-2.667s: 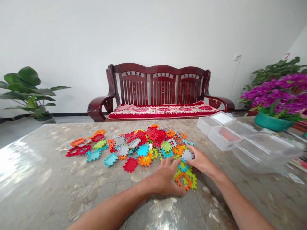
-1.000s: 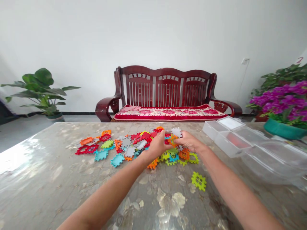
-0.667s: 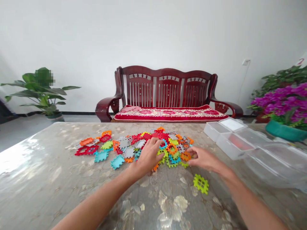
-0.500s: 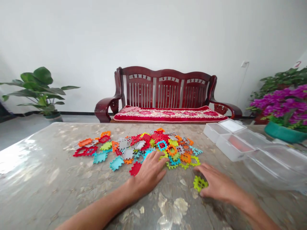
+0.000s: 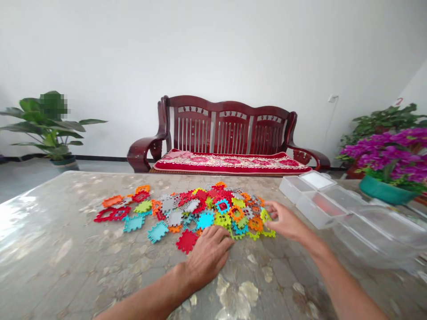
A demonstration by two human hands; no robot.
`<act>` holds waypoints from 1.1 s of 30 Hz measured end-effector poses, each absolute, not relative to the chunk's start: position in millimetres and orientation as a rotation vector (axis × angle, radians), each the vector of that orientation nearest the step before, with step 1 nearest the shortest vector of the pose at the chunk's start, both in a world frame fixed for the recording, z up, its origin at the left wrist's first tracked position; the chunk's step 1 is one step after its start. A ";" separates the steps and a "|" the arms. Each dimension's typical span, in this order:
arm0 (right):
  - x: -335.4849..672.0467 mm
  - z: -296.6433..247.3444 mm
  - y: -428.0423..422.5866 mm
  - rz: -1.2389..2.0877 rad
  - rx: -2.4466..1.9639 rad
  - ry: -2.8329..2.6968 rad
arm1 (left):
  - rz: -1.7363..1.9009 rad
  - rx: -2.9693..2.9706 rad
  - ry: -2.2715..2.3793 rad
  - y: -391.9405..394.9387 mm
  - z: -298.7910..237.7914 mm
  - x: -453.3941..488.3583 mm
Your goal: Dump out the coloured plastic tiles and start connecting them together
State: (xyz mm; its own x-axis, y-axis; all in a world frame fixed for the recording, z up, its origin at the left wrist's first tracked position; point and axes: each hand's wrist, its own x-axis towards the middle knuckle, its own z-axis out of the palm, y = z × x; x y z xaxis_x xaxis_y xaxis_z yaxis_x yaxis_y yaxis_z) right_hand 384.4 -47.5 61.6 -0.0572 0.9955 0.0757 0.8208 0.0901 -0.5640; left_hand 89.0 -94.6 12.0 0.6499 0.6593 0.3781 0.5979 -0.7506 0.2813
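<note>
Lime on the tile (image 5: 265, 216) tilted at the right edge of the heap (image 5: 205, 219), long axis pointing outward, pinched in the right hand (image 5: 271, 216). Palm-down near a red tile (image 5: 186, 241) with the left hand (image 5: 209, 253) (cannot tell its grip). Far right, can read "2" (image 5: 399, 102).

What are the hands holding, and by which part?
The right hand seems to hold a lime-green piece by its right edge; the left hand shows nothing held.
</note>
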 end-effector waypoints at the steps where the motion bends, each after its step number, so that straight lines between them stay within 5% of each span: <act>1: 384.8 64.0 -35.0 0.470 -1.744 -1.890 | 0.710 2.727 1.052 -94.6 11.8 89.0; 5: 391.3 49.6 0.3 0.263 -1.751 -1.762 | 0.722 2.714 1.056 -94.1 11.9 88.2; 16: 394.7 -9.1 23.8 0.395 -1.653 -1.537 | 1.039 2.673 1.055 -90.9 19.5 82.3; 22: 431.5 -28.2 31.8 0.165 -1.800 -1.423 | 1.448 2.219 1.768 -30.9 61.9 -5.0; 27: 436.8 -39.0 33.9 0.176 -1.838 -1.453 | 0.775 1.692 2.627 15.3 69.8 -126.2; 29: 435.0 -39.8 34.9 0.188 -1.822 -1.484 | 0.294 1.491 2.683 22.1 64.1 -163.4; 33: 436.2 -40.6 36.3 0.194 -1.781 -1.502 | 0.063 1.495 2.554 28.4 55.8 -205.5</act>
